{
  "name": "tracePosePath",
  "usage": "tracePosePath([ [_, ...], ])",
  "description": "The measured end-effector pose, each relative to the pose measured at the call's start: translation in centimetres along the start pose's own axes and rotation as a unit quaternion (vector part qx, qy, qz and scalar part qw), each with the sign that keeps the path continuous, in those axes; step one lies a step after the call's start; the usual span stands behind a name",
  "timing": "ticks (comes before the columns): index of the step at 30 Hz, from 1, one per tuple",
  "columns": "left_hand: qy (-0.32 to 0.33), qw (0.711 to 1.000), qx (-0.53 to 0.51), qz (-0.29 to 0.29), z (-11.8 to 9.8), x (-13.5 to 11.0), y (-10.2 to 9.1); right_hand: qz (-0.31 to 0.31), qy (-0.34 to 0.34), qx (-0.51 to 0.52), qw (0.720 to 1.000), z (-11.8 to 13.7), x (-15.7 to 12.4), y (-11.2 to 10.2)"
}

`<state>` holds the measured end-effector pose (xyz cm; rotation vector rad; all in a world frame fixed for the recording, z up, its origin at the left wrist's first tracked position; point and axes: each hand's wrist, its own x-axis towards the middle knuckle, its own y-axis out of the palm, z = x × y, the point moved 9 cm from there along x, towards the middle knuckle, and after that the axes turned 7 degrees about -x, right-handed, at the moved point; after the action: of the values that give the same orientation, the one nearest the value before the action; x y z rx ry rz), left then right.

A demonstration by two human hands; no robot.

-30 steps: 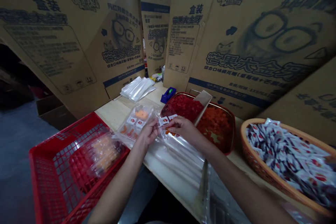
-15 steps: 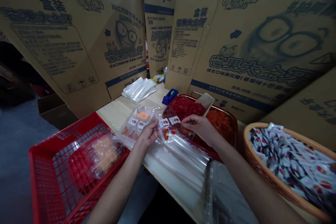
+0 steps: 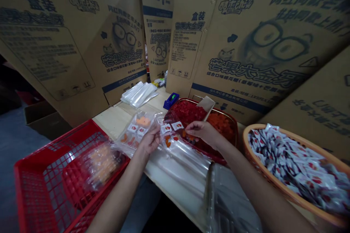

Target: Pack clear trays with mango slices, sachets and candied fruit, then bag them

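- Head view: the left hand (image 3: 151, 141) is half curled, its fingertips set against the edge of glossy clear film; whether the film is gripped cannot be told.
- The right hand (image 3: 202, 131) is drawn into a near-closed pinch; anything held between its fingertips cannot be made out.
- Between the hands, a thin, clear moulded tray (image 3: 172, 134) is laid; two flat, square white sachets (image 3: 177, 125) are set in its upper part, with shiny orange and red pieces (image 3: 167, 141) below.
- Left of it, a similar clear pack (image 3: 138, 125) is filled with sachets, orange pieces and a duller orange lump.
- Behind the right hand, a red tub (image 3: 235, 123) is heaped with rough red and orange pieces, parted by a stiff, flat divider (image 3: 206, 104).
- At the right, crinkled, glossy sachets are piled in an oval, perforated orange basket (image 3: 247, 140).
- At the left, plastic-wrapped goods (image 3: 101, 162) are contained in a red lattice-walled crate (image 3: 30, 185).
- Everything is backed by printed cardboard boxes (image 3: 246, 91).
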<state>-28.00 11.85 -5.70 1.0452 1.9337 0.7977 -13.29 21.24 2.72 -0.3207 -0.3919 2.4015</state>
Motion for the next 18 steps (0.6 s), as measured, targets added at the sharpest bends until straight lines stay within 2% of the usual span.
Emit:
tracePosePath([
  [8, -0.003, 1.0, -0.001, 0.01, 0.0, 0.1, 0.2, 0.062, -0.025, -0.083, 0.994, 0.3, -0.9, 0.9],
  [16, -0.003, 1.0, -0.003, 0.016, 0.1, 0.2, 0.1, 0.012, -0.054, -0.095, 0.994, 0.5, -1.0, -0.3],
  [18, -0.003, 1.0, -0.003, 0.019, 0.1, 0.1, 0.2, 0.017, -0.053, -0.104, 0.993, 0.5, -1.1, -0.3],
])
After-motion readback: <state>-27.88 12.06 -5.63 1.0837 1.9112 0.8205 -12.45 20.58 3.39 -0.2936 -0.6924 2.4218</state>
